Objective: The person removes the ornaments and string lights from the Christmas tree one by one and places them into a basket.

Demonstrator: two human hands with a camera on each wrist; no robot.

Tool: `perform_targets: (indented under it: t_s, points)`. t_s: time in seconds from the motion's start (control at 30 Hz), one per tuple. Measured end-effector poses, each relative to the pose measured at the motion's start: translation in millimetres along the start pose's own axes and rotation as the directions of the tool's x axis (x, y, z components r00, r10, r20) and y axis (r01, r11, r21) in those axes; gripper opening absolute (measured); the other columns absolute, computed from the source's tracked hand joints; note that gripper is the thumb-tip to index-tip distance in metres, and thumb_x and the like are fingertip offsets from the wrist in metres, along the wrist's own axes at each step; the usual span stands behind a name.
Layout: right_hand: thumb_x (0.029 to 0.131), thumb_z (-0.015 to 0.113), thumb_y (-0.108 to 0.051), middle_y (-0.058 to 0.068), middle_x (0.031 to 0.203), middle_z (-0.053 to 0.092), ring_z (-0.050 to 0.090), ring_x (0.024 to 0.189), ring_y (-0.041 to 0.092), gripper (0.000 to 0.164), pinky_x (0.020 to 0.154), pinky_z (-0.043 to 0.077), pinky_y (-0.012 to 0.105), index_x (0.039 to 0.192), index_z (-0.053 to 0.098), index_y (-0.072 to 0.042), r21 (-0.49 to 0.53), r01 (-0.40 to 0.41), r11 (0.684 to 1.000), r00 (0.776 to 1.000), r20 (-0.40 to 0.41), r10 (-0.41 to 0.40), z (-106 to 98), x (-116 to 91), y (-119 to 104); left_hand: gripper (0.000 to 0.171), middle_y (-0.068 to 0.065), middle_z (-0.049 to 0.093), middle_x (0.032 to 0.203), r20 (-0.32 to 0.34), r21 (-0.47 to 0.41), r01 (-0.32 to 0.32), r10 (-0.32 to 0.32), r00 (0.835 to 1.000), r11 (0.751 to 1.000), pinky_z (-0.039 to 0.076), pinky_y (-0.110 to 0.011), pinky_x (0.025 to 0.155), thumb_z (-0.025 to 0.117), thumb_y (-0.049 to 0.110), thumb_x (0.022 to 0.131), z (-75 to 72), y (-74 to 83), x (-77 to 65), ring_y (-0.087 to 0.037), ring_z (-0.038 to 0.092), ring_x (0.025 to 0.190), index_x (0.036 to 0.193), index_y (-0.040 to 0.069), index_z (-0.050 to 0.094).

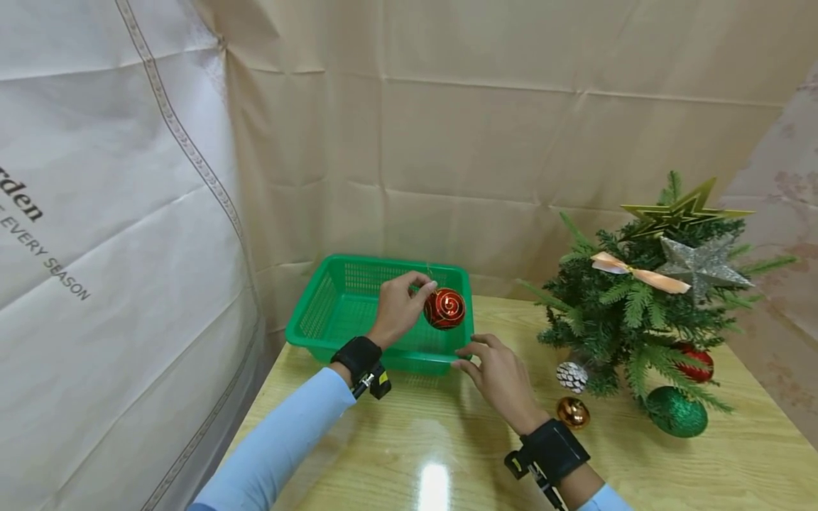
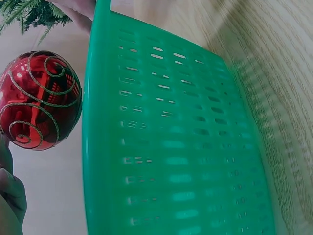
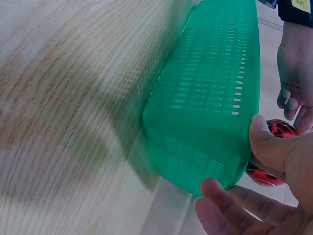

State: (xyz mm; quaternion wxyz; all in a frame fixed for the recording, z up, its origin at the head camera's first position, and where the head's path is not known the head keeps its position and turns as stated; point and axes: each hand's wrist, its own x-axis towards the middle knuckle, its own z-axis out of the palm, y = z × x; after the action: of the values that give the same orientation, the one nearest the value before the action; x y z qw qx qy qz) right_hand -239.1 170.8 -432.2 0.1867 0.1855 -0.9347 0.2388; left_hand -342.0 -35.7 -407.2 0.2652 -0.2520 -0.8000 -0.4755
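Observation:
Over the right part of a green plastic basket (image 1: 415, 362), my left hand (image 1: 397, 306) pinches a shiny red Christmas ball (image 1: 444, 309) near its top. Gold glitter swirls cover the ball, which shows beyond the basket's rim in the left wrist view. At the basket's near right corner, my right hand (image 1: 501, 376) grips the rim, thumb (image 3: 264, 139) on one side and fingers round the other. The basket stands on the table with slotted walls; its visible floor holds nothing.
To the right stands a small Christmas tree (image 1: 633, 305) with a gold star (image 1: 684, 213), a silver star (image 1: 703, 262) and a peach bow (image 1: 639, 273). Near its base are a white-tipped pinecone (image 1: 571, 377), a copper ball (image 1: 573, 412) and a green ball (image 1: 677, 411). Cloth hangs behind.

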Motion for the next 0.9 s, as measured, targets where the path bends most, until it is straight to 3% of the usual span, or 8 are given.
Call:
perform_targets:
  t_s: [0.47, 0.7, 0.9]
  points:
    - [0.089, 0.083, -0.025, 0.020, 0.125, 0.066, 0.067, 0.068, 0.017, 0.019, 0.061, 0.056, 0.034, 0.102, 0.081, -0.012, 0.000, 0.006, 1.000, 1.000, -0.003, -0.006, -0.2, -0.4, -0.5, 0.012, -0.005, 0.072, 0.095, 0.014, 0.005, -0.004, 0.004, 1.000, 1.000, 0.042, -0.031, 0.058, 0.068, 0.019, 0.103, -4.0, -4.0, -5.5, -0.010, 0.052, 0.058, 0.103, 0.010, 0.074]
    - [0.089, 0.083, -0.024, 0.019, 0.124, 0.066, 0.067, 0.068, 0.017, 0.018, 0.061, 0.056, 0.034, 0.102, 0.081, -0.012, 0.000, -0.007, 1.000, 1.000, -0.003, 0.007, 0.4, -1.5, -0.8, 0.011, -0.004, 0.072, 0.093, 0.024, 0.023, 0.035, -0.036, 0.999, 0.999, 0.040, -0.030, 0.053, 0.067, 0.020, 0.103, -8.4, -5.9, -7.9, -0.010, 0.050, 0.050, 0.103, 0.011, 0.074]
    - [0.088, 0.084, -0.023, 0.019, 0.124, 0.067, 0.067, 0.069, 0.018, 0.018, 0.062, 0.057, 0.035, 0.102, 0.081, -0.012, 0.003, -0.005, 1.000, 1.000, -0.009, 0.005, -0.1, -1.5, -1.3, 0.012, -0.004, 0.072, 0.095, 0.033, 0.055, 0.043, -0.045, 0.998, 0.998, 0.041, -0.030, 0.055, 0.067, 0.021, 0.103, -10.7, -8.7, -10.5, -0.008, 0.051, 0.055, 0.105, 0.011, 0.074]
